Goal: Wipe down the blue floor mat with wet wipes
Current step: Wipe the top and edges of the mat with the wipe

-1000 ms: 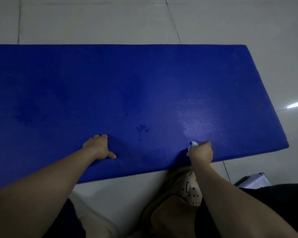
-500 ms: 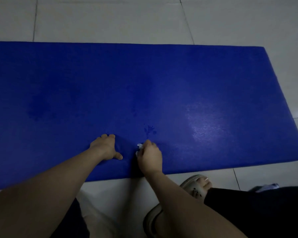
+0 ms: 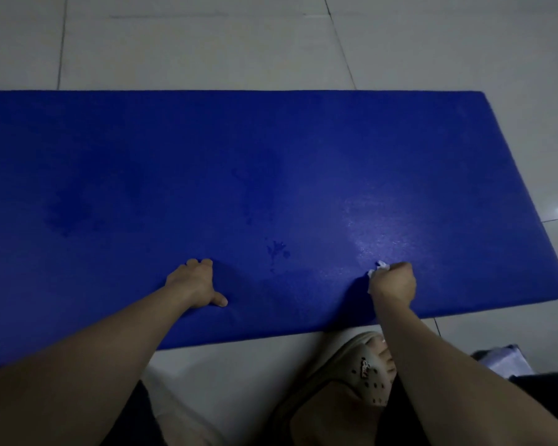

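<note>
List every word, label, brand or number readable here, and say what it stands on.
On the shoe strap: a small raised mark, too blurred to read.
On the pale packet: no legible print.
On the blue mat and the wet wipe: no text.
Nothing here can be quoted.

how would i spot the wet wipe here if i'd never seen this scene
A blue mat lies across the tiled floor. Near its front edge, toward the right end, the right hand is balled on it. The wipe is the small white crumpled bit poking out past the knuckles, the only white thing on the blue.
</note>
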{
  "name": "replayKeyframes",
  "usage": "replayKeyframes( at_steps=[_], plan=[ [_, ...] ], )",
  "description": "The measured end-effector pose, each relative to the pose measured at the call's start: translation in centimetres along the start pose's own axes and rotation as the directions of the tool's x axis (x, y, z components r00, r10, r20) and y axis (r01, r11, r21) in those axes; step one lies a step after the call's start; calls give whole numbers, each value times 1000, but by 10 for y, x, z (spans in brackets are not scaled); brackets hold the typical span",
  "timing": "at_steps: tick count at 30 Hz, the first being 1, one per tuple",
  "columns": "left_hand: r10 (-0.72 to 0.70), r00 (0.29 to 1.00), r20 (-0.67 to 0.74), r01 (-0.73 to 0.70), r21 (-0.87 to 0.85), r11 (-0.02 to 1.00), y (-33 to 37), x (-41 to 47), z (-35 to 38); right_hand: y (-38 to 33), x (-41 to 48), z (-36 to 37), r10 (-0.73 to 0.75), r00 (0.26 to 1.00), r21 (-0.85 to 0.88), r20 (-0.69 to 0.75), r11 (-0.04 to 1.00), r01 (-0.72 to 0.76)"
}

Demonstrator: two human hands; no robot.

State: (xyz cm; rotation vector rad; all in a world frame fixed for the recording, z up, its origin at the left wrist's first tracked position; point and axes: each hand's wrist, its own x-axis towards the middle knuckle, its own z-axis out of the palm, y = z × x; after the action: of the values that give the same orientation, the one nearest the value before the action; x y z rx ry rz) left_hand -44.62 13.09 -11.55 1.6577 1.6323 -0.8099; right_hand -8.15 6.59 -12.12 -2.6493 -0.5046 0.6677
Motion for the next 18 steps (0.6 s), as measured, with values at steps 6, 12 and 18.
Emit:
replayKeyframes(
  at_steps=[6,12,18],
  plan=[
    [-1,1000,3,1,0,1000,-1,0,2,-29,-55,44,-224,969,20,107,974,224],
    [7,1000,1,-7,2,1000,-1,2,1,-60,-122,94,-463,813,-38,353,861,507],
    [3,1000,10,-3,6,1000,-4,1,1,-60,-119,97,-562,648,-29,514,743,668]
  ],
)
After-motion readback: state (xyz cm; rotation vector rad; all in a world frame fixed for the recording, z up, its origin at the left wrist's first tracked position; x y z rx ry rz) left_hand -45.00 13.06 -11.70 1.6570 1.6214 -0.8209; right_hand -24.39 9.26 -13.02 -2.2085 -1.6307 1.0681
